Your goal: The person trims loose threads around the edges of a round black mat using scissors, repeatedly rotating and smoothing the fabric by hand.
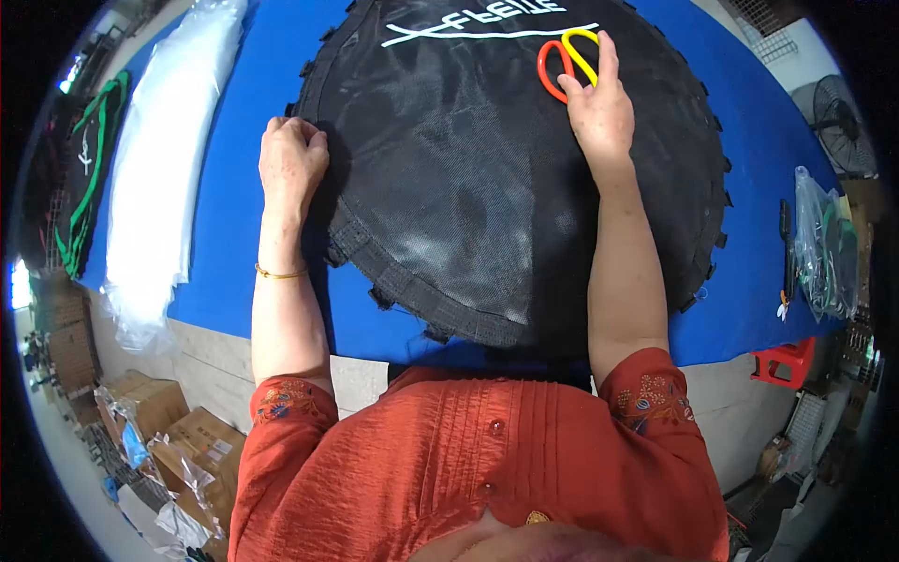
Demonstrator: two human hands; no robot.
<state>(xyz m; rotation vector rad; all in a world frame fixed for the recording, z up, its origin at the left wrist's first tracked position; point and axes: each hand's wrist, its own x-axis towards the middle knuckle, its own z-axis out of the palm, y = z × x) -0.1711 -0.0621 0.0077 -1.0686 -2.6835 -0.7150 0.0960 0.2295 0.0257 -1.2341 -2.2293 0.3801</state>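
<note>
A large round black mesh mat (449, 178) with a webbing border and several short tabs around its rim lies in front of me. White lettering, upside down from here, runs across its far part. At the mat's left edge my left hand (293, 159) is closed, with fingers curled and pinching at the border; the exact bit gripped is hidden. My right hand (601, 117) is over the upper right of the mat, closed around scissors (554, 82) with one red and one yellow loop. The scissors' blades are hidden by the hand.
Blue cloth (225, 187) covers the table. A stack of clear plastic bags (159, 150) lies left, beside a green-edged black piece (89, 169). Bagged green-edged items (824, 248) sit right, near a thin black tool (785, 248). Cardboard boxes (201, 450), a red stool (785, 363) and a fan (838, 117) stand around.
</note>
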